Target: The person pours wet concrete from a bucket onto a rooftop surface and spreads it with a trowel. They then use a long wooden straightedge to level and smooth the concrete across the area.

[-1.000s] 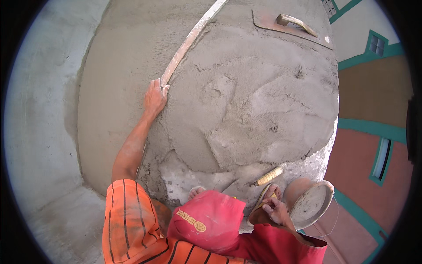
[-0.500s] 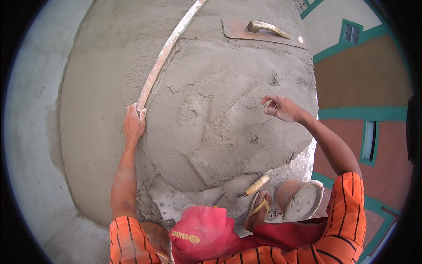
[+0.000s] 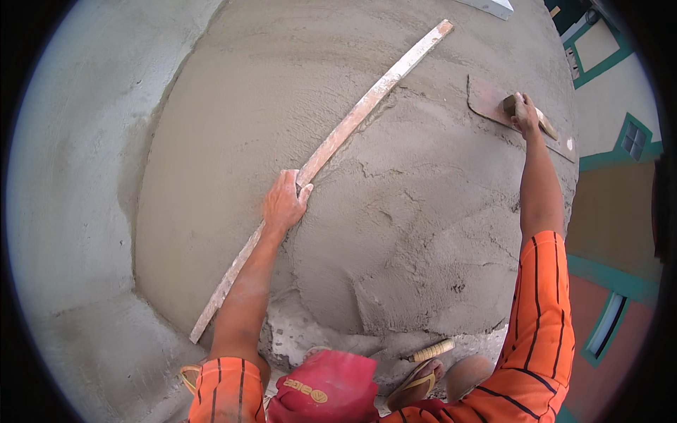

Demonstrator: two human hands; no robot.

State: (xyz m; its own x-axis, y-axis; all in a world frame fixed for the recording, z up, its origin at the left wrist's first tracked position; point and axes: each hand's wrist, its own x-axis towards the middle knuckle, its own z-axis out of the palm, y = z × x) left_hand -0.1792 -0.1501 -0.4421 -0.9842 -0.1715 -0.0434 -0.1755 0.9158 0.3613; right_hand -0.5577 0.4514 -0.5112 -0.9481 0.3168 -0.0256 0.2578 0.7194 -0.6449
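- In the head view, we see the left hand [image 3: 282, 201] gripping a long wooden strip [image 3: 374, 97], slanted across wet mortar [image 3: 423, 233].
- We see the right hand [image 3: 524, 114] closed on the handle of a flat float [image 3: 486, 99], upper right on the mortar.
- The bucket [image 3: 467, 376] sits partly behind the orange sleeve [image 3: 534, 338]; we cannot see its contents.
- The top edge cuts off a white piece [image 3: 491, 7].

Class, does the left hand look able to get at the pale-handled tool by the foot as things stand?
Probably not: the left hand is closed around the long straightedge, though the tool's handle looks uncovered.
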